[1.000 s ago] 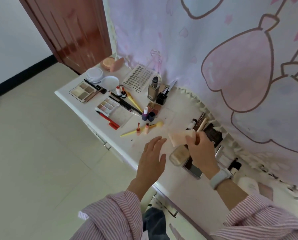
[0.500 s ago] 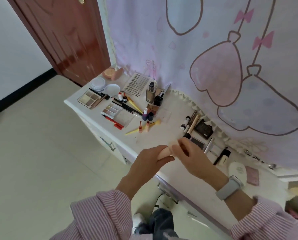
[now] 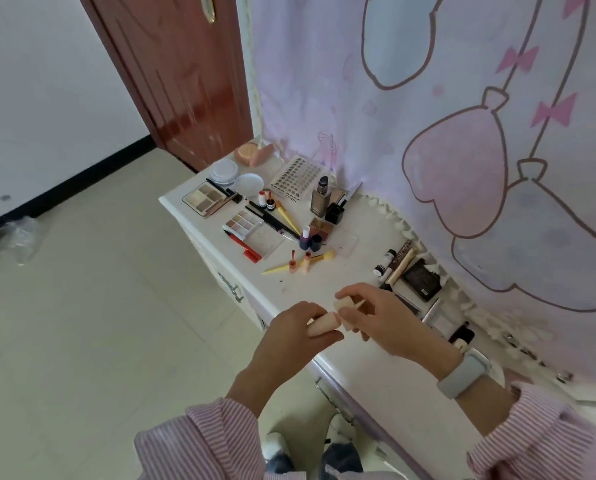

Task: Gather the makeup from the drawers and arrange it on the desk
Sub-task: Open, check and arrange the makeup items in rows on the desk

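Above the front edge of the white desk [image 3: 327,284], both hands meet on one peach-beige cosmetic bottle [image 3: 324,326]. My left hand [image 3: 289,344] grips its body. My right hand [image 3: 390,322] pinches the pale cap end [image 3: 345,304], where a thin stick juts out to the right. Laid out further along the desk are two eyeshadow palettes [image 3: 205,199] [image 3: 243,221], a red pencil [image 3: 244,248], nail polish bottles [image 3: 309,239], a tall foundation bottle [image 3: 321,199] and round compacts [image 3: 224,169].
Mascara tubes [image 3: 395,264] and a black compact [image 3: 422,279] lie near the curtain [image 3: 428,133] behind the desk. Drawer handles [image 3: 235,291] show on the desk's front. A red-brown door [image 3: 179,81] stands at the far left. Tiled floor lies to my left.
The bottle has come up off the desk toward the front edge. My left hand, open a second ago, now grips its body, and my right hand has shifted to the cap end.
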`<state>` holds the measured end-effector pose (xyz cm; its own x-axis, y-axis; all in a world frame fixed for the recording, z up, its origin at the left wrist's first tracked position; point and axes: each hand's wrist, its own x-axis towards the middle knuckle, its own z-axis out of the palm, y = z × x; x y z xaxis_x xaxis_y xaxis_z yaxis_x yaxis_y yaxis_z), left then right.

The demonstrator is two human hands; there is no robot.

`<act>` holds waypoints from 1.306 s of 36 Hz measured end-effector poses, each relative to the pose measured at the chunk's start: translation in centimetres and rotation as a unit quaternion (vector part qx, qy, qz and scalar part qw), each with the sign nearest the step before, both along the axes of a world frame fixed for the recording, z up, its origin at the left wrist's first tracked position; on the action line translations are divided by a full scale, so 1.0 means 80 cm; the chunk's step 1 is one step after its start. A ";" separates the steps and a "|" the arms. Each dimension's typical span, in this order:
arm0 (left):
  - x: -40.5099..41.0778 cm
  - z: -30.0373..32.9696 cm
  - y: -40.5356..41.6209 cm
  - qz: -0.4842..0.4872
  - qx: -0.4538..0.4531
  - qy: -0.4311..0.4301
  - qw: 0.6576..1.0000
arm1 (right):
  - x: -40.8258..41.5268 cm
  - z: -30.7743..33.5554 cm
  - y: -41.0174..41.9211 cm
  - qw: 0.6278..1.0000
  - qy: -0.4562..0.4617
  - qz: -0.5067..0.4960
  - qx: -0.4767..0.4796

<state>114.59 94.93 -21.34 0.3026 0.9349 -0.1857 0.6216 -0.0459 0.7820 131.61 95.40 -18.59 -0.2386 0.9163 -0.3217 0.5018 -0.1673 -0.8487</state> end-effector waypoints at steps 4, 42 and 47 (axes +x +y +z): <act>0.014 -0.014 0.000 0.042 -0.148 -0.078 0.985 | 0.028 -0.008 0.016 0.996 -0.052 0.061 0.031; 0.030 -0.146 0.068 0.344 -0.046 0.044 0.937 | -0.002 -0.187 0.109 0.965 -0.213 -0.029 0.152; 0.036 -0.143 0.060 0.372 -0.073 0.081 0.922 | -0.011 -0.189 0.100 0.971 -0.194 -0.027 0.137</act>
